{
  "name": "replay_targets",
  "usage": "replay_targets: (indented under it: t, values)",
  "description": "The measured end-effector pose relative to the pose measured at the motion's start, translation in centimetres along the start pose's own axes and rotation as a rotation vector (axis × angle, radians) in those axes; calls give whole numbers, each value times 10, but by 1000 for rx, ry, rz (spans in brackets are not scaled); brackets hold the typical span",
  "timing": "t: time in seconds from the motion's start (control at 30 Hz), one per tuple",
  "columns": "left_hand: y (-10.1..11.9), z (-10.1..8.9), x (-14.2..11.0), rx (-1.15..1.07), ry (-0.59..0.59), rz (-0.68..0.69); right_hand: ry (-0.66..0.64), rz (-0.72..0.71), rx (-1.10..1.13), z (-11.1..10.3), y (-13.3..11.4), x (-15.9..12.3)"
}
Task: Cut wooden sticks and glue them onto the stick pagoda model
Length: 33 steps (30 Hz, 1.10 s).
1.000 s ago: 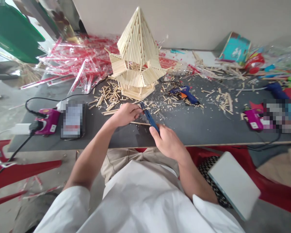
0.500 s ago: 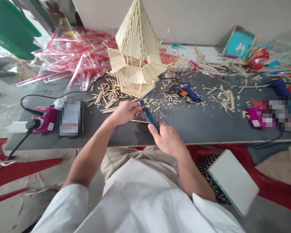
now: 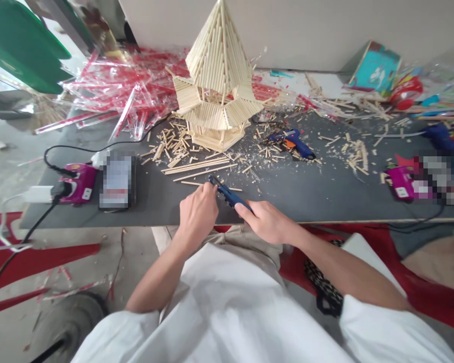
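Observation:
My right hand (image 3: 267, 219) is wrapped round a long blue-handled tool (image 3: 229, 195) with a dark narrow head; its exact kind is unclear. The tool slants up and left over the table's near part. My left hand (image 3: 199, 214) is closed, back upward, its fingertips at the tool's head. Whatever those fingers pinch is hidden. Just beyond the hands, several long thin wooden sticks (image 3: 200, 165) lie on the dark table. Behind them stands a pagoda-like model (image 3: 221, 108) built of such sticks, with a tall pointed roof and a flared lower roof.
Short stick pieces (image 3: 168, 143) surround the model's base. A blue glue gun (image 3: 297, 144) lies right of it. Red-and-clear plastic wrappers (image 3: 136, 96) heap up behind. At left are a phone (image 3: 117, 181) and a purple power block (image 3: 79, 184) with cords; another purple block (image 3: 401, 182) sits at right.
My left hand has come back toward me and turned its back upward. The blue tool's head has swung left and nearer, uncovering sticks on the table. The view has shifted slightly.

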<state>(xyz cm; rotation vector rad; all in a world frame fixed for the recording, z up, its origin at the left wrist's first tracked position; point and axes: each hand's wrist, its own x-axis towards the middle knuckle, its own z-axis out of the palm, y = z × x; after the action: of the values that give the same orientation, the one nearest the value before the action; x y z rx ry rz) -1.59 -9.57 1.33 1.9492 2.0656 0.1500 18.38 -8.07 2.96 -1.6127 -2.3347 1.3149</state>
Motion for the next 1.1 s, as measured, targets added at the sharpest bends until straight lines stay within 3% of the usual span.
replay_targets:
  t: [0.17, 0.4, 0.57, 0.67, 0.8, 0.93, 1.1]
  values:
    - [3, 15, -11, -4, 2, -61, -57, -19, -12, -5, 0, -3]
    - [1, 13, -9, -13, -45, -90, -50, -29, 43, -6, 3, 5]
    - [-16, 13, -16, -77, -80, -42, -16, -58, 3, -16, 7, 3]
    - [-34, 5, -12, -103, -14, -43, 28, -37, -18, -22, 12, -3]
    - [-61, -25, 11, -32, 105, -103, 121, 12, -62, -21, 27, -8]
    - [-88, -57, 53, 43, 248, -243, 275, 65, -188, -18, 47, -10]
    - [-114, -61, 120, 28, 304, -340, 538, 150, -477, -20, 70, -11]
